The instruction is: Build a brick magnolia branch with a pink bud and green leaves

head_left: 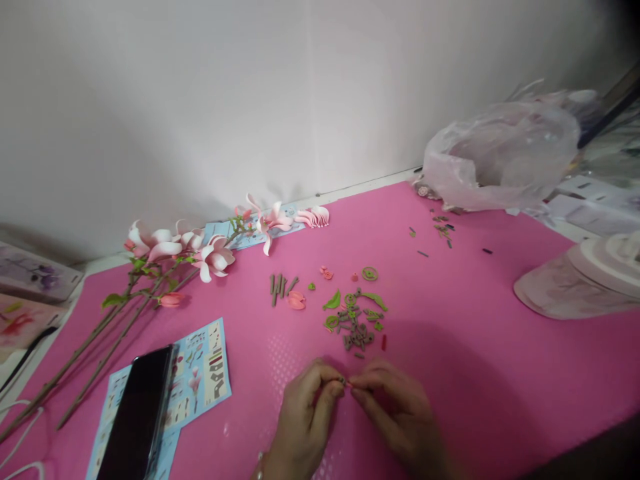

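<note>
Low in the head view, my left hand [306, 417] pinches a small grey-brown piece [342, 381] between thumb and forefinger. Facing it, my right hand [400, 415] is closed on a small red piece [349, 385], mostly covered by the fingertips. The two pieces meet or nearly meet; I cannot tell whether they are joined. Just beyond my fingers lies a pile of grey-brown connector pieces [356, 337] mixed with green parts, among them a green leaf [333, 300]. A short red rod [384, 343] rests to the right of the pile.
Brown sticks [274, 290] and a pink bud [297, 300] lie beyond the left hand. Magnolia stems [105, 327] stretch along the left. A black phone [137, 413] rests on a printed instruction sheet [217, 360]. Rightward are a lidded cup [565, 280] and a plastic bag [500, 153].
</note>
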{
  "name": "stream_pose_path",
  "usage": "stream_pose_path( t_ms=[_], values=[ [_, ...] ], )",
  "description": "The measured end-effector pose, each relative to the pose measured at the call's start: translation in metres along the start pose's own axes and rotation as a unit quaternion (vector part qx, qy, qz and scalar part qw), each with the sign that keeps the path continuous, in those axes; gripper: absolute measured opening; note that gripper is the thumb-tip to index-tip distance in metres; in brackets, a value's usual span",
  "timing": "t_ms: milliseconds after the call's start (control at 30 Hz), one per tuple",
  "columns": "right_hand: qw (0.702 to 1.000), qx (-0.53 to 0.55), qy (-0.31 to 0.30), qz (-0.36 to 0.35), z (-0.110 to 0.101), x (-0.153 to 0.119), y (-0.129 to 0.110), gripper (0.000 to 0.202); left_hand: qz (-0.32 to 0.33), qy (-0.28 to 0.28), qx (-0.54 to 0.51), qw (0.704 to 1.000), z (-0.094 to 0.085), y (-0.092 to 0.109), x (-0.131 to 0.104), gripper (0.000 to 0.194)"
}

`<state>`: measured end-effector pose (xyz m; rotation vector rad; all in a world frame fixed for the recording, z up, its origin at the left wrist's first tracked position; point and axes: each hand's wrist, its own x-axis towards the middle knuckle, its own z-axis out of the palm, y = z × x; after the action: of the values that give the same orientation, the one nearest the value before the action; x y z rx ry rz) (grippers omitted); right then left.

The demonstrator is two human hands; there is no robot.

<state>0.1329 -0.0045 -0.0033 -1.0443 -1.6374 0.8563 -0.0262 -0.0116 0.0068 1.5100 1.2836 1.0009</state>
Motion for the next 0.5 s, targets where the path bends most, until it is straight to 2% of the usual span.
stream_pose_path(
  t_ms=[233,333,400,500],
  values=[
    [1.000,-0.008,-0.015,0.013,-0.0012,-0.0011,-0.0001,0.010,0.051,-0.026,0.055,0.997,-0.0008,-0.0052,-0.0029,0.018],
    [1.000,-0.011,-0.025,0.016,-0.0009,-0.0006,-0.0009,0.011,0.052,-0.029,0.062,0.996,-0.0004,-0.0038,-0.0039,0.018],
    [1.000,-0.017,-0.016,0.009,-0.0006,-0.0013,-0.0034,0.010,0.031,0.008,0.045,0.998,0.0002,-0.0008,-0.0039,0.019],
    [0.999,-0.042,-0.010,-0.013,-0.0012,-0.0053,-0.0088,0.010,-0.016,0.128,0.007,0.992,0.0005,0.0047,-0.0023,0.022]
  ],
)
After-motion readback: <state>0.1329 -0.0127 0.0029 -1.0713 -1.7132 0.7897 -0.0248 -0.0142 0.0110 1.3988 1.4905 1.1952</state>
